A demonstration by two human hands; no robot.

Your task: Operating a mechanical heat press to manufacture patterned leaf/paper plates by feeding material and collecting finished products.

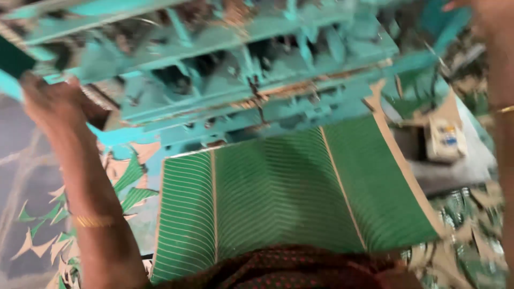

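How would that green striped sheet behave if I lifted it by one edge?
The green sheet looks thin and wide, so it would likely sag. Its brown creases suggest it folds there first. Probably light for its size, like the cut scraps beside it.

Grey floor (21, 139) strewn with green and tan paper offcuts (134, 195), beside a turquoise machine frame (225, 101).

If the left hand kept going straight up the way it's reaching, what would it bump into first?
Probably the turquoise machine frame. The left hand already sits at its left edge, though blur hides whether it touches.
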